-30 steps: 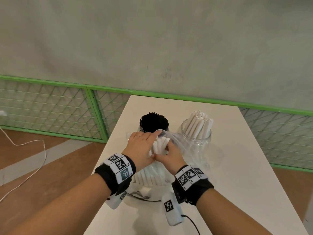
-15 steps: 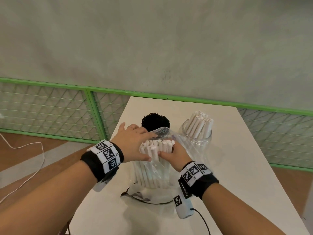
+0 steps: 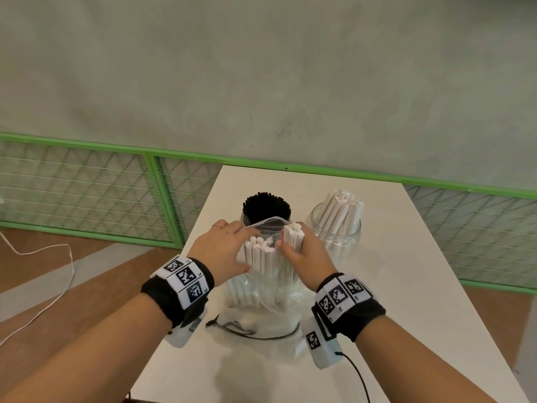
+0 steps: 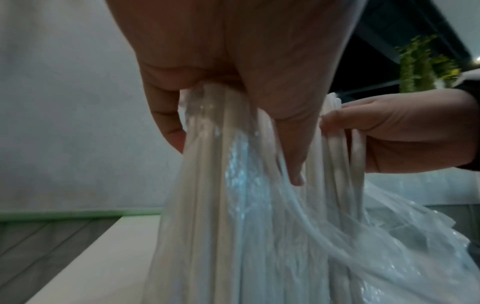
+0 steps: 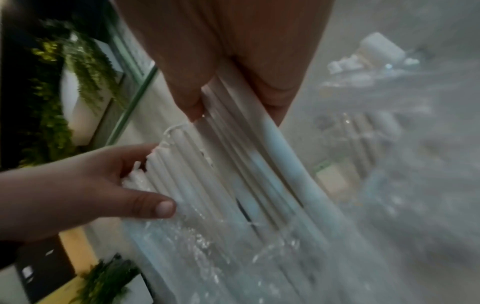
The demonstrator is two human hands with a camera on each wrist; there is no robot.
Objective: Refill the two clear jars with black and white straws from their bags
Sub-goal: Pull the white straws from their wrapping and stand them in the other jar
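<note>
A clear plastic bag point(image 3: 270, 289) of white straws point(image 3: 260, 257) stands upright on the white table point(image 3: 377, 286). My left hand point(image 3: 223, 251) grips the bag and the straws in it from the left; fingers and thumb wrap the plastic point(image 4: 215, 144). My right hand point(image 3: 302, 251) grips a separate bunch of white straws point(image 3: 293, 237) that rises above the rest. Behind stand a clear jar packed with black straws point(image 3: 266, 206) and a clear jar point(image 3: 337, 231) part-filled with white straws point(image 3: 343, 207).
An empty clear bag with a black drawstring point(image 3: 252, 330) lies flat on the table in front of the standing bag. A green mesh fence point(image 3: 87, 193) runs behind and left of the table. A white cable point(image 3: 43, 274) lies on the wooden floor.
The straws have split into two bunches: my right hand has drawn its bunch up and to the right, while my left hand keeps hold of the bag and the rest.
</note>
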